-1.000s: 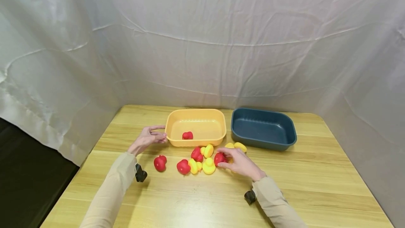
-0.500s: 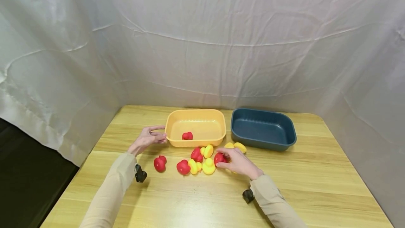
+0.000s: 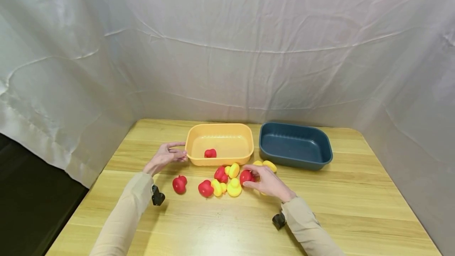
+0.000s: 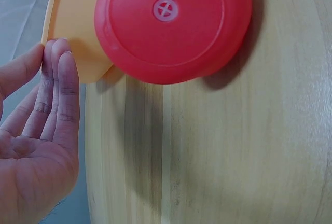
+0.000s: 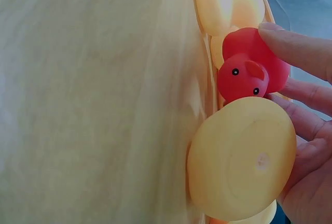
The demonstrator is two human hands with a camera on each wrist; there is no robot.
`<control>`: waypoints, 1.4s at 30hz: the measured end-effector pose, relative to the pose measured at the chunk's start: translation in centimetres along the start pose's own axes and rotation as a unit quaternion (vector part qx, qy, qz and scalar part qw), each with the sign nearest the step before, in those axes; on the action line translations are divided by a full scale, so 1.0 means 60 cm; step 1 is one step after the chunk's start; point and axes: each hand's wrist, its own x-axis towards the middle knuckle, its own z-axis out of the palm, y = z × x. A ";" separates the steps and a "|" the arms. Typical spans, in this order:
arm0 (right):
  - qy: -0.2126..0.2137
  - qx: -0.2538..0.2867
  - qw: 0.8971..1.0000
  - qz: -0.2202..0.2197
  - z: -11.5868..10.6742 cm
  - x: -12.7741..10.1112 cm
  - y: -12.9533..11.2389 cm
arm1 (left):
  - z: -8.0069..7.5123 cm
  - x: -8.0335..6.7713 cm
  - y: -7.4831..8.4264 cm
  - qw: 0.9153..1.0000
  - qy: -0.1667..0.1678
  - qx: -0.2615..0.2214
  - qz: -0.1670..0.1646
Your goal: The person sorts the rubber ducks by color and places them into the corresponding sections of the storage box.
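In the head view, the left forearm (image 3: 122, 216), in a pale sleeve, comes in from 7 o'clock and slants toward 1. The left hand (image 3: 164, 157) reaches out toward 3 o'clock; the left wrist view shows its fingers (image 4: 68, 97) nearly straight and bunched, the thumb (image 4: 23, 68) tip close to theirs. The right forearm (image 3: 311, 228), also sleeved, enters from 5 o'clock. The right hand (image 3: 267, 182) arches toward 10, its thumb and fingers parted in a gripping curve.
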 end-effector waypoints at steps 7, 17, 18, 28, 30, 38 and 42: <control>0.025 0.022 0.999 -0.002 -0.001 0.002 0.000 | 0.002 0.003 -0.001 1.000 0.001 0.000 -0.002; 0.065 0.094 0.993 0.010 0.000 0.004 -0.001 | 0.001 0.000 0.000 1.000 -0.001 -0.002 0.001; 0.070 0.101 0.992 0.013 0.000 0.004 -0.002 | 0.001 0.000 0.000 1.000 0.000 -0.002 0.001; 0.121 0.160 0.980 0.013 0.003 0.007 -0.003 | 0.003 0.000 0.000 1.000 0.003 -0.003 -0.002; 0.126 0.166 0.978 0.011 0.003 0.008 -0.004 | 0.004 0.001 0.000 1.000 0.003 -0.002 -0.001; 0.132 0.176 0.975 0.013 0.002 0.015 -0.008 | 0.003 0.002 0.001 1.000 0.006 0.002 -0.004; 0.137 0.173 0.975 0.007 0.001 0.022 -0.009 | 0.002 0.000 0.001 1.000 0.005 0.003 -0.004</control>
